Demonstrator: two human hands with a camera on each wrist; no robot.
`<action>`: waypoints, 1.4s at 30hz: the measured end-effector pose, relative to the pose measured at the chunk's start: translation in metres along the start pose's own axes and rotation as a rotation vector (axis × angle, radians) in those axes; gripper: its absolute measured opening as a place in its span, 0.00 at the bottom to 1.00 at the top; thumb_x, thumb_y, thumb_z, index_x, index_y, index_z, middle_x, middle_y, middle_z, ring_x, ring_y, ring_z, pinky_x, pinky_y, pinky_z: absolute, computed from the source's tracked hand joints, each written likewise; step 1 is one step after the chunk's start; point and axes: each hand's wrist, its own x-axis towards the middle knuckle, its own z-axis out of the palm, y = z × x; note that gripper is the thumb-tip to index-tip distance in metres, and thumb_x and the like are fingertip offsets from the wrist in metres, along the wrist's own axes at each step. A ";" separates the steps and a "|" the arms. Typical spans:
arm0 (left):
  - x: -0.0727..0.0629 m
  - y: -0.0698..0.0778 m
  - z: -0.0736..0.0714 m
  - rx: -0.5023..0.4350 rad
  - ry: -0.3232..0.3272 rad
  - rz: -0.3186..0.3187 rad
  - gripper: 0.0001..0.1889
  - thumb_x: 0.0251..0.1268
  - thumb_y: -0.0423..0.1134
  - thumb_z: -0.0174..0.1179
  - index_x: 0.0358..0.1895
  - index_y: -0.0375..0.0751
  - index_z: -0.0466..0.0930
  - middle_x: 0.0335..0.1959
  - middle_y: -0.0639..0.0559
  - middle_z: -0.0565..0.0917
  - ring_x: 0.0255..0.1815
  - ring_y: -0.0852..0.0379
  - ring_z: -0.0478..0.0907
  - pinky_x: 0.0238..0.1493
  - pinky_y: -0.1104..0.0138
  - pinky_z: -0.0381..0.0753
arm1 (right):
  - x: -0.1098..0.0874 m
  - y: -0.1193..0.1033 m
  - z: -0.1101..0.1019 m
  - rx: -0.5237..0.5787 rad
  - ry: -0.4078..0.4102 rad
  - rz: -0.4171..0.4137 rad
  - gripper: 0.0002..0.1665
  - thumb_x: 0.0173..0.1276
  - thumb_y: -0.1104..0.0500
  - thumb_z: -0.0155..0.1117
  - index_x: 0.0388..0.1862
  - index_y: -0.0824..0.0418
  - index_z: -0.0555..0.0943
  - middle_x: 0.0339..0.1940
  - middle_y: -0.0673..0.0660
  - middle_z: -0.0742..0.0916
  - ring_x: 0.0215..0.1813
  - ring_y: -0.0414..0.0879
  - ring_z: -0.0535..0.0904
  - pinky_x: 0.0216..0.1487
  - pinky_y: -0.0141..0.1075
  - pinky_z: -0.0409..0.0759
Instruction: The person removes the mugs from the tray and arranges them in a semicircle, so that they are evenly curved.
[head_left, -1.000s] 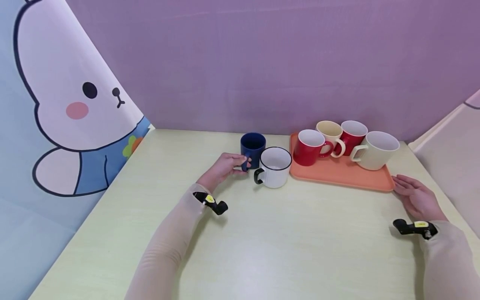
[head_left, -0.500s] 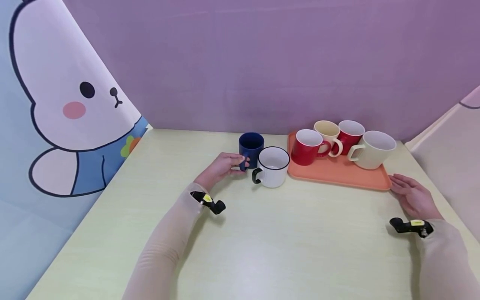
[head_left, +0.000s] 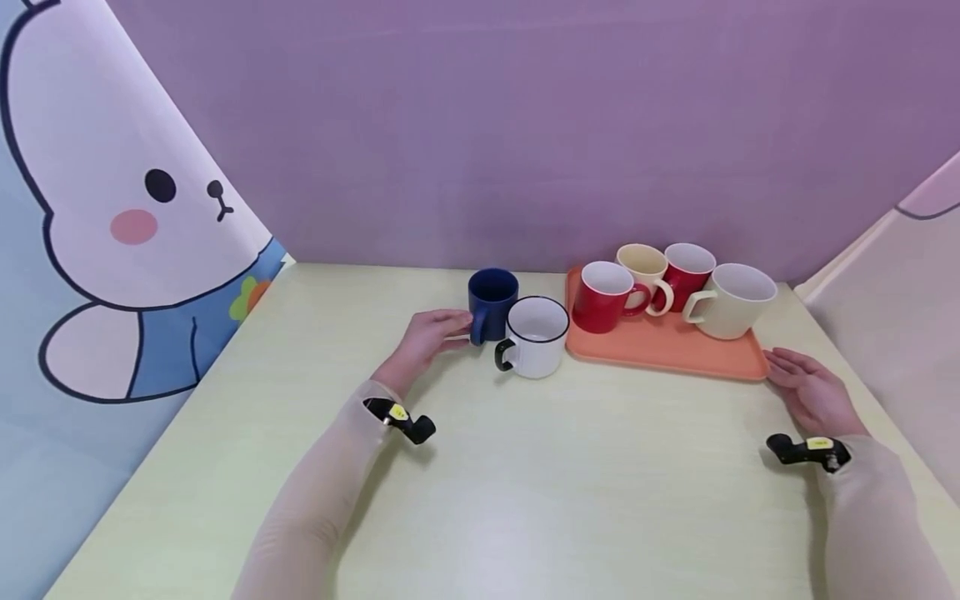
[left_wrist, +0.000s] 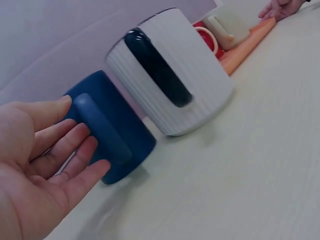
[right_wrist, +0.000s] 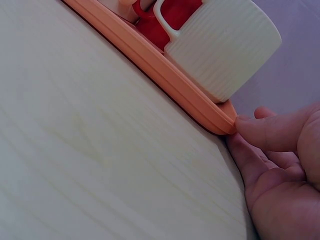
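Observation:
A dark blue mug (head_left: pixel 492 305) stands upright on the table, its handle facing my left hand (head_left: pixel 422 342). In the left wrist view the thumb and fingers (left_wrist: pixel 67 147) are spread loosely beside that handle, curled round nothing; whether a fingertip still touches it I cannot tell. Close to the blue mug is a white mug (head_left: pixel 538 346) with a black rim and black handle. My right hand (head_left: pixel 813 390) is at the near right corner of an orange tray (head_left: pixel 667 354). The right wrist view has its thumb at the tray's rim and a finger below, pinching the corner.
On the tray stand a red mug (head_left: pixel 600 298), a cream-yellow mug (head_left: pixel 645 265), a second red mug (head_left: pixel 686 271) and a wide off-white mug (head_left: pixel 733 302). A purple backdrop (head_left: pixel 480 133) rises behind the table (head_left: pixel 570 483).
My left hand has let go of the blue mug's handle and drawn back slightly. The mug stays beside the white one, and my right hand stays at the tray corner. The head view has shifted slightly.

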 end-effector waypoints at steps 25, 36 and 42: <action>0.010 0.077 0.051 -0.140 -0.013 0.151 0.19 0.72 0.27 0.57 0.61 0.20 0.73 0.54 0.31 0.81 0.55 0.43 0.81 0.58 0.62 0.81 | 0.001 0.002 -0.001 -0.004 -0.003 -0.023 0.27 0.72 0.84 0.36 0.48 0.68 0.82 0.46 0.62 0.87 0.51 0.48 0.85 0.55 0.33 0.81; 0.017 0.091 0.110 -0.076 -0.121 0.137 0.19 0.71 0.31 0.60 0.61 0.25 0.76 0.57 0.35 0.81 0.55 0.47 0.81 0.62 0.57 0.77 | 0.001 0.000 -0.001 -0.014 0.007 -0.021 0.26 0.71 0.84 0.37 0.48 0.68 0.82 0.46 0.62 0.88 0.50 0.48 0.85 0.54 0.33 0.82; 0.016 0.094 0.142 -0.004 -0.165 0.119 0.19 0.70 0.36 0.62 0.61 0.32 0.79 0.54 0.44 0.84 0.52 0.53 0.83 0.59 0.63 0.80 | 0.001 0.000 -0.001 -0.030 -0.003 -0.023 0.26 0.72 0.83 0.38 0.48 0.68 0.82 0.46 0.61 0.88 0.51 0.48 0.85 0.54 0.33 0.82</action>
